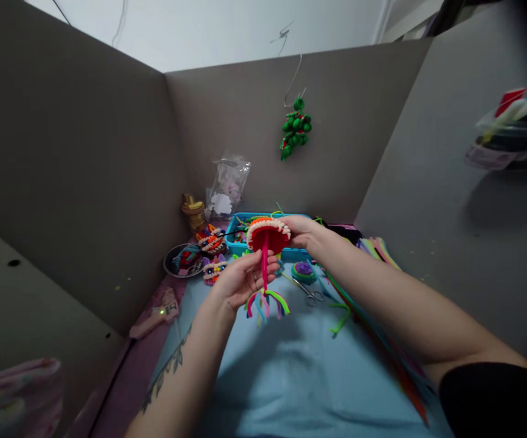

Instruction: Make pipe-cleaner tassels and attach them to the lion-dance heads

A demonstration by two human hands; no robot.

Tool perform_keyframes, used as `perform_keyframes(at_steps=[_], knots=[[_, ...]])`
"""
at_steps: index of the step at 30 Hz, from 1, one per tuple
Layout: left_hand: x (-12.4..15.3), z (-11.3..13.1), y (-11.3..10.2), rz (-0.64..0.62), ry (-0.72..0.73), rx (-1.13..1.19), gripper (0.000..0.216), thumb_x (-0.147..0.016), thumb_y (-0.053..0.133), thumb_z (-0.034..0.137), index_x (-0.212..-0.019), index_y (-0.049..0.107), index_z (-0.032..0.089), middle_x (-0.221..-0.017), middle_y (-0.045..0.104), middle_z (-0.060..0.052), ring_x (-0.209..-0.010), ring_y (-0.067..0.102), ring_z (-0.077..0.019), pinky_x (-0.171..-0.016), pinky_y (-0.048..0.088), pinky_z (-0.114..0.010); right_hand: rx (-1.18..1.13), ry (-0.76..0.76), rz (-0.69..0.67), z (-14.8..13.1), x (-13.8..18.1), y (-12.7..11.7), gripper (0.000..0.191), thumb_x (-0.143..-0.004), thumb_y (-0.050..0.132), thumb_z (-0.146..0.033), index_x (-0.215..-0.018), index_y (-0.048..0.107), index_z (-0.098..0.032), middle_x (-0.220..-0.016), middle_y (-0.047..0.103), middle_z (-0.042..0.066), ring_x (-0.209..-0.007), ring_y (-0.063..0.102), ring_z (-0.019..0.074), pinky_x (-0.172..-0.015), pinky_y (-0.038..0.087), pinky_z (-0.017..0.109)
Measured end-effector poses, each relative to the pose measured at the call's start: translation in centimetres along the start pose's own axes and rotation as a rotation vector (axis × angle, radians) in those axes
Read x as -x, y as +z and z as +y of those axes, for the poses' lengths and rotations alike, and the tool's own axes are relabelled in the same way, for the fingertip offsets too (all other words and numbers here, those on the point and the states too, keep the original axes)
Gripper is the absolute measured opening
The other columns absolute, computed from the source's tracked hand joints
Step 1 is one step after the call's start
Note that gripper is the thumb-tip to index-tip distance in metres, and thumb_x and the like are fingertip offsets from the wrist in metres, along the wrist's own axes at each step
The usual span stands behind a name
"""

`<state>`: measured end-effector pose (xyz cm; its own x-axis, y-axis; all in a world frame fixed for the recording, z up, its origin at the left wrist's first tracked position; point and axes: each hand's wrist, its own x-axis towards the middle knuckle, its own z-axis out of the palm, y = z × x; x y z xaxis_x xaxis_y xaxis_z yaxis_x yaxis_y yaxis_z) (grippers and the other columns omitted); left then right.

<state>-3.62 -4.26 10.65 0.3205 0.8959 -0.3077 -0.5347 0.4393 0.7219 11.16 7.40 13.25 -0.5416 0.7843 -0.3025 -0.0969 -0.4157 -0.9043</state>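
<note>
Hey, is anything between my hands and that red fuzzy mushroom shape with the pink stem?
Nothing visible does. The left hand pinches the pink stem of the red pipe-cleaner mushroom shape, and the right hand holds its white-rimmed cap.

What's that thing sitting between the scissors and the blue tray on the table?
In the head view, a small purple-and-green fuzzy coil lies between the scissors and the blue tray, near the right hand, which holds the red mushroom craft.

Dim, soft light from above; wide-angle bending at edges; corners blurred; arm shadows on cloth (290, 377)
</note>
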Motion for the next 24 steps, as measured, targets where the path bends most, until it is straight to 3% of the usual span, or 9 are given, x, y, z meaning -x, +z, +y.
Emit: perform_keyframes(at_steps=[3,6,9,12,17,21,24], knots=[[0.1,-0.2,-0.2,0.009,0.07,-0.105,0.013,-0.078,0.069,0.018,-0.088,0.067,0.009,-0.075,0.071,-0.006,-0.06,0.067,-0.0125,-0.062,0.055,-0.024,-0.004,0.003,0.027,0.4,-0.5,-0.4,0.013,-0.085,0.051,-0.013,-0.082,0.064,-0.012,-0.061,0.069,0.007,-0.056,0.066,0.0183,-0.062,0.058,0.033],[0.2,-0.3,-0.6,0.087,0.157,-0.288,0.029,-0.064,0.082,0.022,-0.082,0.062,0.012,-0.067,0.069,-0.003,-0.054,0.065,-0.0121,-0.054,0.05,-0.021,-0.007,-0.004,0.054,0.7,-0.7,-0.7,0.015,-0.085,0.052,-0.011,-0.075,0.063,-0.012,-0.056,0.066,0.006,-0.052,0.064,0.0165,-0.058,0.057,0.03],[0.3,-0.3,-1.1,0.195,0.281,-0.506,0.036,-0.061,0.083,0.03,-0.083,0.057,0.015,-0.063,0.069,-0.002,-0.054,0.066,-0.015,-0.044,0.04,-0.018,-0.011,-0.026,0.072,0.8,-0.5,-0.8,0.016,-0.084,0.054,-0.01,-0.07,0.061,-0.013,-0.053,0.065,0.005,-0.051,0.063,0.0159,-0.055,0.056,0.029],[0.0,-0.5,-1.7,0.217,0.362,-0.636,0.034,-0.064,0.08,0.033,-0.082,0.057,0.016,-0.063,0.069,-0.003,-0.058,0.068,-0.0172,-0.046,0.041,-0.018,-0.016,-0.09,0.079,0.9,-0.4,-0.8,0.013,-0.082,0.058,-0.013,-0.069,0.062,-0.013,-0.055,0.066,0.006,-0.054,0.064,0.0164,-0.056,0.056,0.029],[-0.2,-0.9,-2.3,0.069,0.248,-0.385,0.028,-0.071,0.075,0.035,-0.083,0.062,0.013,-0.077,0.072,-0.007,-0.064,0.069,-0.0155,-0.062,0.05,-0.025,0.001,-0.242,0.081,0.7,0.4,-0.2,0.012,-0.074,0.071,-0.018,-0.067,0.063,-0.014,-0.058,0.068,0.005,-0.052,0.062,0.0142,-0.054,0.054,0.025],[-0.5,-1.6,-2.6,-0.093,0.135,-0.193,0.021,-0.07,0.075,0.024,-0.083,0.066,0.011,-0.077,0.072,-0.01,-0.067,0.068,-0.0173,-0.075,0.052,-0.032,0.043,-0.301,0.057,0.3,1.7,0.8,0.015,-0.066,0.079,-0.02,-0.069,0.065,-0.014,-0.058,0.067,0.002,-0.05,0.06,0.0114,-0.051,0.051,0.023],[-1.0,-2.4,-2.8,-0.131,0.109,-0.119,0.018,-0.067,0.078,0.019,-0.078,0.067,0.012,-0.073,0.069,-0.007,-0.066,0.066,-0.0152,-0.076,0.052,-0.033,0.076,-0.335,0.024,0.1,2.6,1.5,0.021,-0.061,0.082,-0.025,-0.07,0.066,-0.015,-0.06,0.068,0.001,-0.051,0.059,0.0101,-0.051,0.049,0.021]])
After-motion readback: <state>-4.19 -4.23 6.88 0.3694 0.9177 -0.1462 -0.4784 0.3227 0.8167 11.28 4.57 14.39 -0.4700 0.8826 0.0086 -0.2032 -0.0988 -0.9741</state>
